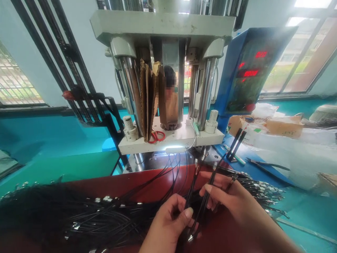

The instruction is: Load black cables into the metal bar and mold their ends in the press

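Slim black cables (pixel 204 202) with silvery metal ends (pixel 215 166), glossy dark-red tabletop (pixel 221 235), off-white metal press (pixel 165 26), boxy blue control cabinet (pixel 231 70) with red digits (pixel 250 73), red-handled scissors (pixel 156 136)

We hold black cables (pixel 204 202) in our left hand (pixel 171 219) and right hand (pixel 229 192); some tips (pixel 196 166) point upward. In front stands a press (pixel 165 27); it bears red-handled scissors (pixel 155 135).

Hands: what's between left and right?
Black cables, slanting from the right hand toward the left hand. Shows in the head view.
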The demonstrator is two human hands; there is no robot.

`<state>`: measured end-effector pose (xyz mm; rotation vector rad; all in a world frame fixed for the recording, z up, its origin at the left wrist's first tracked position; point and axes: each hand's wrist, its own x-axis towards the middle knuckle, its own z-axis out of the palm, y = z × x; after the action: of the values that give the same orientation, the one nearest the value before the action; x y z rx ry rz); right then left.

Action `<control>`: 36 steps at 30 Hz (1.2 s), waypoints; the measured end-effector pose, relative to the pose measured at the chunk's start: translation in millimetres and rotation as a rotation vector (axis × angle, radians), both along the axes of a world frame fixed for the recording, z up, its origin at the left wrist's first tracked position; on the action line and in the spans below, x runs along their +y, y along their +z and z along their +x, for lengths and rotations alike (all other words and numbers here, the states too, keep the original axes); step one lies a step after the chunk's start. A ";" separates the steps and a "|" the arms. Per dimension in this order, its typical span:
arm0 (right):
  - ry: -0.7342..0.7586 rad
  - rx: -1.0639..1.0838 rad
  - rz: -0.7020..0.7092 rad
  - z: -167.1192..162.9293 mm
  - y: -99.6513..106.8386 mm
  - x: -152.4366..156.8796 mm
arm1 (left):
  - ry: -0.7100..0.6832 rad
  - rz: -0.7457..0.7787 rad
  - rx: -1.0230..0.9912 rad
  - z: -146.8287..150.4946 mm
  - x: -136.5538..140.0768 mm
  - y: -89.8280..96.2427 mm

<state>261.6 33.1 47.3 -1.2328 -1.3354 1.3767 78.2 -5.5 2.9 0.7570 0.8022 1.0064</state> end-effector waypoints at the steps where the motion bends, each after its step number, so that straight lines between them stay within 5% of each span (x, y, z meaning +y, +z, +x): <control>1: -0.017 0.007 -0.008 1.0 -1.3 0.1 | 0.010 -0.008 0.001 0.5 -1.1 3.9; 8: 0.034 0.092 -0.024 6.4 1.3 -2.9 | -0.020 -0.044 0.023 2.7 -4.2 18.8; 15: 0.117 0.247 -0.047 6.5 -3.6 -4.5 | -0.293 -0.084 0.074 -4.1 4.7 16.8; 27: -0.090 0.017 0.064 6.2 4.7 -11.2 | -0.203 -0.041 0.104 0.9 1.5 16.5; 36: -0.172 0.137 -0.007 -2.0 -9.7 -24.6 | -0.204 -0.085 0.258 5.1 -6.0 -1.3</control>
<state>259.5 8.5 37.6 -1.2065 -1.1047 1.3197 83.3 -11.4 1.7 0.8874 0.9627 0.6957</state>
